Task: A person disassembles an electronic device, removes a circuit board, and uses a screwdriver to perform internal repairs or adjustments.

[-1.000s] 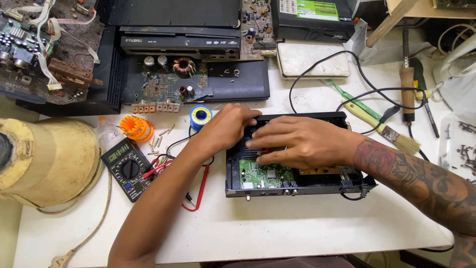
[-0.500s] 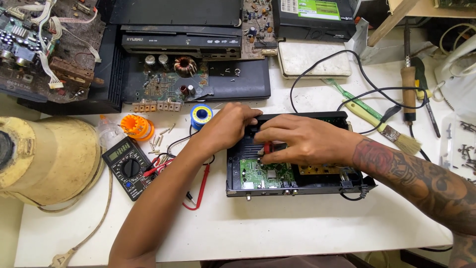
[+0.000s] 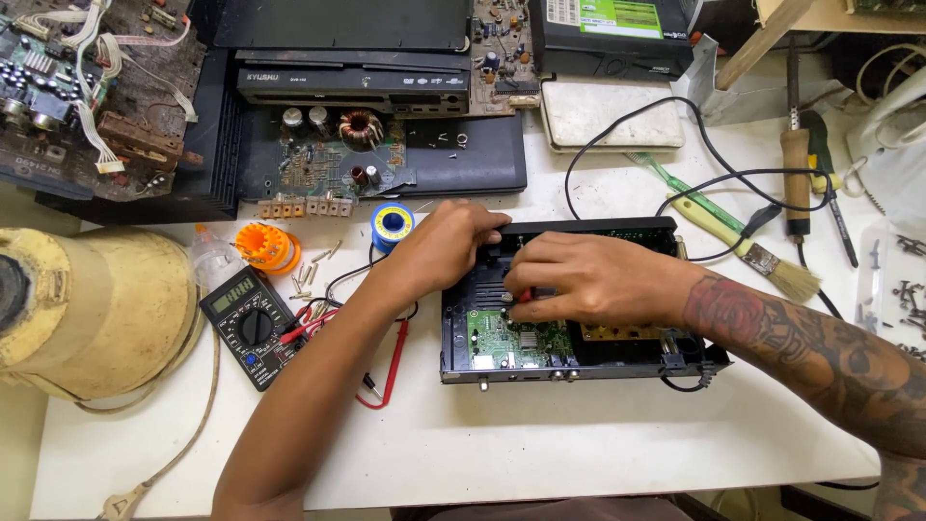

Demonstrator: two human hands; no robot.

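Black open receiver box [image 3: 617, 359]: right hand [image 3: 588, 282] grasping red-tipped tool [image 3: 524, 296], left hand [image 3: 449, 243] gripping box edge.

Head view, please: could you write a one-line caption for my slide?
Both hands, left hand and right hand, work inside an opened black box with a green circuit board, beside a multimeter.
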